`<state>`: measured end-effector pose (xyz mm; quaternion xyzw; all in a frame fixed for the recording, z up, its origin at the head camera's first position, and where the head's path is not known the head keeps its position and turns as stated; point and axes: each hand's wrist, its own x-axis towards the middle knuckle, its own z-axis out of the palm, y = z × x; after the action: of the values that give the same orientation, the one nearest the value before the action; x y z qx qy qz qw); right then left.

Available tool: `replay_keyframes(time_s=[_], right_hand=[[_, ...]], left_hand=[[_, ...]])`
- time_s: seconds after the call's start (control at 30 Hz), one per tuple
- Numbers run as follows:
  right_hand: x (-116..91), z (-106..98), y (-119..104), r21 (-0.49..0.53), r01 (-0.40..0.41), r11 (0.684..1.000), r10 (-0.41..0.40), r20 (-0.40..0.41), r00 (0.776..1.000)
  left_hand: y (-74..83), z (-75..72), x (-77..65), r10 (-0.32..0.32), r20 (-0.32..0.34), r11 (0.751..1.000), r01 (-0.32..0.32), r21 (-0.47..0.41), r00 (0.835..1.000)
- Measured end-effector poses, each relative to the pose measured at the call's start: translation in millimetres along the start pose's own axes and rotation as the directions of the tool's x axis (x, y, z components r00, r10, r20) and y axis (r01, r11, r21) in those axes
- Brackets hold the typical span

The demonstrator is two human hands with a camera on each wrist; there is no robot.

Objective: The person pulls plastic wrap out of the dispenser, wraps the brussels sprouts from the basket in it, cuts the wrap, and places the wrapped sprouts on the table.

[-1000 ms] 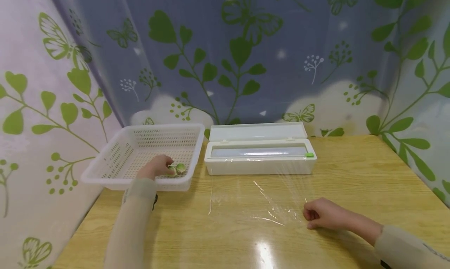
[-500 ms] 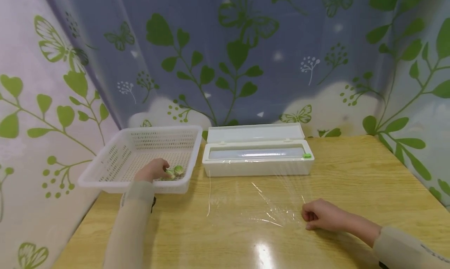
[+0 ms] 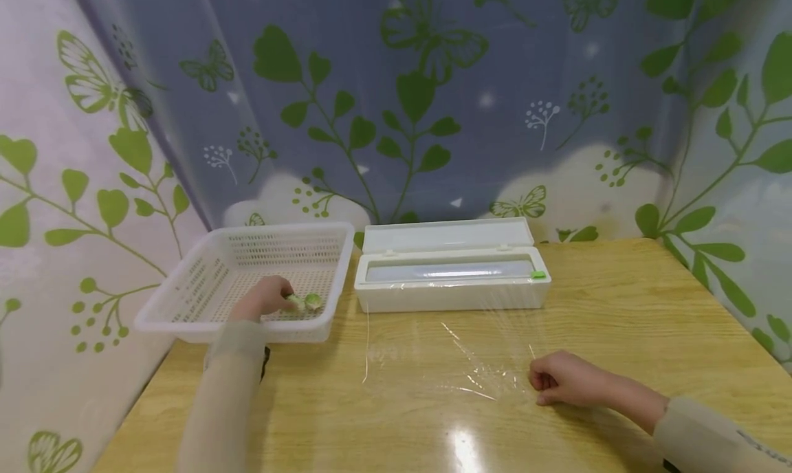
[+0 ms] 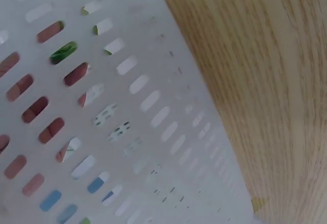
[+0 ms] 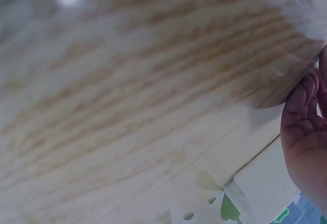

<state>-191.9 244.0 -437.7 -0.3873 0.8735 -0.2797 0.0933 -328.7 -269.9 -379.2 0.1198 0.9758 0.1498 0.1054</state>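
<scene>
My left hand point(image 3: 262, 300) reaches down into a white perforated plastic basket point(image 3: 204, 327), its fingers and thumb pinching a small green Brussels sprout point(image 3: 297, 302). Another Brussels sprout point(image 3: 313, 301) lies right beside it on the basket floor. The left wrist view looks through the slotted basket wall point(image 4: 168, 91), with parts of the fingers point(image 4: 36, 109) and some green showing in the slots. At the right, my right hand point(image 3: 569, 379) pinches the corner of a clear sheet of cling film point(image 3: 445, 363). The film stretches from a white dispenser box point(image 3: 452, 298).
The dispenser's lid point(image 3: 448, 236) stands raised at the back, with a film roll point(image 3: 448, 271) inside and a green slider point(image 3: 538, 274) at its right end. A patterned curtain point(image 3: 346, 81) hangs behind the wooden table point(image 3: 619, 308).
My left hand has drawn back slightly to the left inside the basket, close at the sprout. My right hand keeps its hold on the film. The head view has shifted a little.
</scene>
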Motion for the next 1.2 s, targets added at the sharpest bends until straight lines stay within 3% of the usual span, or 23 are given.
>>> replay_keyframes(time_s=[0.27, 0.53, 0.67, 0.87, 1.13, 1.2], right_hand=[[1.2, 0.8, -1.1, -0.025, 0.005, 1.0, -0.005, 0.017, 1.0], [0.7, 1.0, -2.6, -0.04, 0.034, 0.999, -0.034, 0.0, 0.999], [1.7, 1.9, -1.1, -0.048, 0.041, 0.998, -0.041, -0.005, 0.999], [3.6, 2.7, 1.1, -0.063, 0.046, 0.997, -0.047, -0.011, 0.999], [4.3, 1.2, -0.9, -0.053, 0.043, 0.998, -0.042, 0.004, 0.999], [4.3, 0.3, -1.3, -0.055, 0.044, 0.998, -0.043, 0.007, 0.999]], left_hand=[[10.6, -17.0, -8.6, 0.096, -0.156, 0.99, -0.111, -0.092, 0.983], [34.4, -27.1, -13.4, 0.104, -0.282, 0.97, -0.159, -0.181, 0.954], [52.2, -28.4, -15.9, 0.131, -0.3, 0.954, -0.203, -0.22, 0.945], [79.1, -24.8, -17.2, 0.199, -0.312, 0.939, -0.272, -0.211, 0.929], [112.8, -14.3, -12.8, 0.333, -0.341, 0.903, -0.401, -0.154, 0.879], [121.3, -10.7, -13.7, 0.353, -0.333, 0.897, -0.418, -0.147, 0.874]])
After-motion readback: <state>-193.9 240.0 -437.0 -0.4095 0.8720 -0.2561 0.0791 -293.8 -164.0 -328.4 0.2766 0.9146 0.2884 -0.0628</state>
